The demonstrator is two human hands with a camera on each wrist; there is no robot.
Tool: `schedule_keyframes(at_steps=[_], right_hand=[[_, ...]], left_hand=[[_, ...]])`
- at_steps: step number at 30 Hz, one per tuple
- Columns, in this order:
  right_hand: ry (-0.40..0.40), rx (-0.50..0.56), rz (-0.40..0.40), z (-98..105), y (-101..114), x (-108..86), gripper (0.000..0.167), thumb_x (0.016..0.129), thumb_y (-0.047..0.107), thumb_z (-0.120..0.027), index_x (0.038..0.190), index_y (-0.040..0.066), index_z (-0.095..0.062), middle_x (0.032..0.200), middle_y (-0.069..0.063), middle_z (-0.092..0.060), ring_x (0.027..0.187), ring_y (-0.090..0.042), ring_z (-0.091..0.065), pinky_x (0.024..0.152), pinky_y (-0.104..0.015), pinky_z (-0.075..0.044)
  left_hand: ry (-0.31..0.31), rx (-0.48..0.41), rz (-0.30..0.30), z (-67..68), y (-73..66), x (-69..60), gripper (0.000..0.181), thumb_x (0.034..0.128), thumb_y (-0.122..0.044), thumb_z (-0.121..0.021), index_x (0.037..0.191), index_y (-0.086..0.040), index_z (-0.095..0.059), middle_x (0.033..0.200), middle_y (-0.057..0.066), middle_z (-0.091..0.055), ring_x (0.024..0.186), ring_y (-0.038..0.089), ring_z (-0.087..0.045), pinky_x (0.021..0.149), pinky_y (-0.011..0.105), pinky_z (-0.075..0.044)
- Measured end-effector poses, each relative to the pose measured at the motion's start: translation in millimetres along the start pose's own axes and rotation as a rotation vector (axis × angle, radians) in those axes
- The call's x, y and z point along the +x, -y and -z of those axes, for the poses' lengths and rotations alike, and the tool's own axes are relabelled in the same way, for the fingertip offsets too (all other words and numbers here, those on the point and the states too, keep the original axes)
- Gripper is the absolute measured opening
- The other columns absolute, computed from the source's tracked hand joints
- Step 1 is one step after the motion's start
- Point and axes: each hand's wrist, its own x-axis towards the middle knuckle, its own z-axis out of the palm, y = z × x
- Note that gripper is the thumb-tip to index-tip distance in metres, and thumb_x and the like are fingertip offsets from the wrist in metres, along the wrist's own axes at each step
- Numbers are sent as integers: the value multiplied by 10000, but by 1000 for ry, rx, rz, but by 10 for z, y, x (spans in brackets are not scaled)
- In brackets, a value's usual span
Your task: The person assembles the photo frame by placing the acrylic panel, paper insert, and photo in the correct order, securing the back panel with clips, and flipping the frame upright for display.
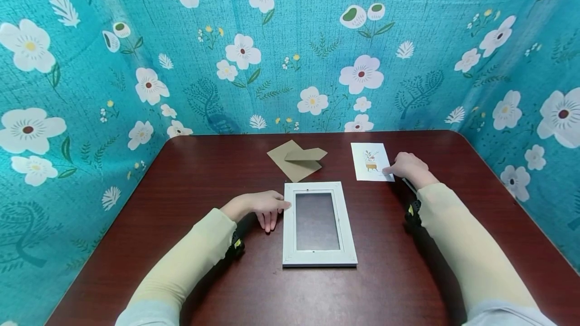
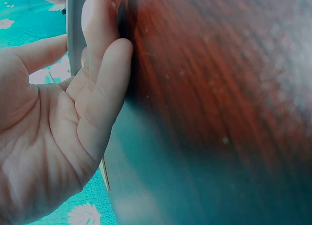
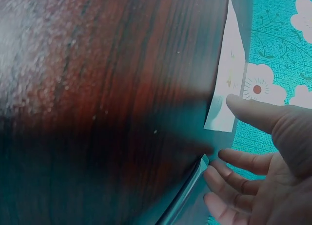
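A white picture frame (image 1: 349,238) lies on the table with its inner ledge facing up; a greyish surface shows inside its opening. At its left edge, my left hand (image 1: 267,205) lays its thumb on the rim, while the fingers point down beside it; the left wrist view shows them loosely straight. A white card with a printed potted plant (image 1: 369,155) lies at the back right. My right hand (image 1: 408,166) touches the card's near right corner with the thumb. Its other fingers are beside a thin glossy strip-like edge (image 3: 187,190), partly hidden by the hand.
A brown backing board (image 1: 294,167) with a raised stand leg lies behind the picture frame. The dark red wooden table (image 1: 217,165) has blue flowered cloth (image 1: 290,64) hanging behind and at both sides.
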Motion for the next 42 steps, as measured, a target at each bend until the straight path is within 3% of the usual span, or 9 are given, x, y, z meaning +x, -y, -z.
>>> schedule_keyframes(at_steps=[4,7,13,20,28,42], right_hand=[[-10,-15,-39,-14,1,-3,499,842,368,-718,1014,-77,-574,861,-190,-567,826,-314,-510,677,-424,-456],[-16,-18,-46,-13,12,-20,512,826,373,-736,1007,-75,-569,833,-175,-556,813,-309,-508,669,-419,-459],[-9,-11,-42,3,24,-20,491,823,340,-751,1013,-77,-576,882,-201,-571,819,-319,-512,674,-426,-459],[5,2,-23,24,20,-1,561,823,255,-765,1199,-90,-534,1124,-263,-549,935,-358,-506,745,-472,-444],[20,-1,-66,79,11,-38,499,782,311,-795,997,-82,-577,867,-196,-562,815,-323,-522,671,-418,-461],[10,29,-63,33,30,26,497,783,227,-811,1048,-111,-561,911,-225,-560,837,-343,-506,688,-438,-448]], left_hand=[[0,-3,1,-5,3,2,334,1039,-297,-423,882,-3,-452,597,173,-622,459,225,-608,453,323,-503],[1,-6,2,-6,1,0,332,1038,-296,-425,887,-1,-450,598,176,-622,459,226,-607,450,320,-500],[2,-7,2,-7,-7,-9,328,1037,-294,-421,893,-1,-444,596,174,-622,455,224,-603,441,310,-491],[-1,-11,6,-7,-19,-16,321,1037,-290,-422,882,-9,-437,588,170,-614,452,222,-600,439,302,-485],[2,-8,8,-5,-13,-5,325,1037,-295,-422,883,-10,-439,593,173,-616,453,223,-602,442,306,-491],[5,-10,16,4,-20,-6,328,1038,-298,-423,908,3,-445,596,175,-618,460,230,-606,447,314,-494]])
